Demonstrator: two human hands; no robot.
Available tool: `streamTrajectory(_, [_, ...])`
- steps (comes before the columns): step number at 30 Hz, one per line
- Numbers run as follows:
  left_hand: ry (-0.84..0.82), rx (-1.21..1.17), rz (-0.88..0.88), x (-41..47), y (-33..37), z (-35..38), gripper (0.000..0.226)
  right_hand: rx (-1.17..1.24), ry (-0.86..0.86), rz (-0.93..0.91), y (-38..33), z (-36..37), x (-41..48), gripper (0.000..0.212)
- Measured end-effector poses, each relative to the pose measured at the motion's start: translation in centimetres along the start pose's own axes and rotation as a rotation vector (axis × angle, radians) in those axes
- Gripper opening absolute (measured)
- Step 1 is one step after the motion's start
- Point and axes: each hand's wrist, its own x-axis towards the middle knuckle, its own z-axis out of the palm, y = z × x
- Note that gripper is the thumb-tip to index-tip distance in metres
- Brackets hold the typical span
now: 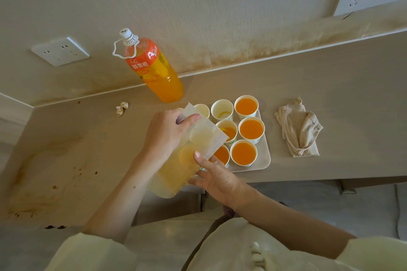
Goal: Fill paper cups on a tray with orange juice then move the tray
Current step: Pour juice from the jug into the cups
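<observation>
Jug (176,169) tilted, spout over mid cup (228,132), which is part full. L hand (167,134): fingers curled round jug top. R hand (212,176): fingers straight, slightly spread, touching jug's lower side. Tray (264,160) on desk (330,94) nr front edge. 4 cups (251,129) full. Bottle (154,68) behind tray, cloth (299,130) to its right.

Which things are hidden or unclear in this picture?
- Head view: left column of cups, mostly behind the pitcher and left hand; fill levels unreadable.
- Head view: tray, its left edge covered by the pitcher.
- Head view: near middle cup, partly behind the pitcher's rim.
- Head view: small print on the bottle, too small.
</observation>
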Motion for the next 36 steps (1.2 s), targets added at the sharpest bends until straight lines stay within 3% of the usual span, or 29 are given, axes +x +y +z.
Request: streamTrajectory(36, [-0.003, -0.007, 0.0, 0.04, -0.07, 0.07, 0.053, 0.028, -0.019, -0.002, 0.01, 0.18, -0.15, 0.1])
